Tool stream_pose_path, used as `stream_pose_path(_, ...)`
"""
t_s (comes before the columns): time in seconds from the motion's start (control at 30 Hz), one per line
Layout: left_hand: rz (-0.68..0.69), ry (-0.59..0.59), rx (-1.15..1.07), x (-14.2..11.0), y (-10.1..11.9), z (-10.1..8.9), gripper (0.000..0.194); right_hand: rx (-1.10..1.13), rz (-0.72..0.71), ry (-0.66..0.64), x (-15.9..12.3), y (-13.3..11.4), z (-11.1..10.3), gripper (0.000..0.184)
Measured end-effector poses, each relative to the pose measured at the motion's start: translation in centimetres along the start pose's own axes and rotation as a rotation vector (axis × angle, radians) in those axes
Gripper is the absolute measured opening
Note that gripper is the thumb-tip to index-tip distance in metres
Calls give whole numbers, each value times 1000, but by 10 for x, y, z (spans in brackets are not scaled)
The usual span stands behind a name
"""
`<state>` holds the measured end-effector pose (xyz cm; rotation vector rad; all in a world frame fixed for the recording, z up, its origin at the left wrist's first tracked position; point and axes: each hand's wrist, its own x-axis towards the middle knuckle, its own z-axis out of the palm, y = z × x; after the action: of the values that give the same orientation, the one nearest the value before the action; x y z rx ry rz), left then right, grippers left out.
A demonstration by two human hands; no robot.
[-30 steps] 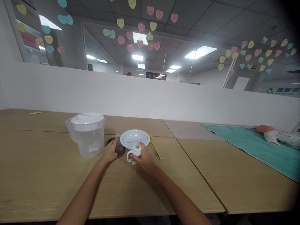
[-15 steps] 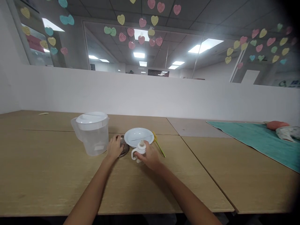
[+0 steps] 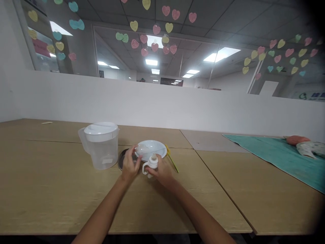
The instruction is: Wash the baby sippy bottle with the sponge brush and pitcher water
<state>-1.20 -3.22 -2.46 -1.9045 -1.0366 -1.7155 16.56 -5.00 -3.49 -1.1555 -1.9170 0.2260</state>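
My left hand (image 3: 130, 165) is closed around a translucent domed bottle cap (image 3: 142, 149), lifted in front of the white plate (image 3: 160, 147). Beneath and left of that hand lies a dark round metal dish (image 3: 121, 160), partly covered by my fingers. My right hand (image 3: 164, 172) grips a baby bottle (image 3: 152, 162) upright, with a clear nipple on top and a white curved handle on its left. My palm hides much of the bottle's body. A thin stick with a yellow head and green stem (image 3: 173, 162) rests right of the plate.
A clear plastic pitcher (image 3: 104, 152) with a white lid stands left of the dish. At the right, a teal cloth (image 3: 274, 154) covers part of the wooden table (image 3: 63, 189), bearing an orange-topped doll-like item (image 3: 298, 139). A white wall runs behind.
My left hand has risen from the dark dish and moved right with the clear cap in its fingers. My right hand keeps holding the bottle in nearly the same place.
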Motion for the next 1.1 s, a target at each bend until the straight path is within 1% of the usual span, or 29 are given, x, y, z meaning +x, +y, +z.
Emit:
stream_pose_path(0.07, 63, -52, -38, -6, 11, 5, 49, 12, -3, 7, 0, 0, 1, 62)
stream_pose_path(0.17, 76, -109, -69, -9, 21, 9, 47, 4, 4, 12, -1, 0, 2, 64)
stream_pose_path(0.27, 99, -200, -82, -9, 26, 9, 43, -5, -1, 10, -1, 1, 4, 67)
stream_pose_path(0.37, 93, -265, -73, -8, 30, 9, 39, -50, 12, 14, -2, 2, 6, 78)
stream_pose_path(0.47, 91, -304, -90, -8, 33, 9, 41, -66, 38, 25, -3, 2, 8, 91)
stream_pose_path(0.53, 86, -363, -121, -8, 35, 9, 43, -40, 38, 47, -5, 1, 8, 89)
stream_pose_path(0.63, 59, -434, -174, -10, 36, 11, 44, 7, 0, 96, -7, 0, 9, 80)
stream_pose_path(0.7, 42, -437, -197, -13, 35, 14, 45, 22, -24, 130, -7, 0, 10, 78)
stream_pose_path(0.83, -10, -437, -205, -18, 30, 17, 44, 2, -25, 177, -6, 3, 13, 77)
stream_pose_path(0.97, -48, -428, -208, -21, 27, 18, 42, 2, -59, 172, -5, 3, 11, 75)
stream_pose_path(1.1, -48, -408, -206, -20, 27, 19, 42, 29, -49, 170, -3, 2, 10, 77)
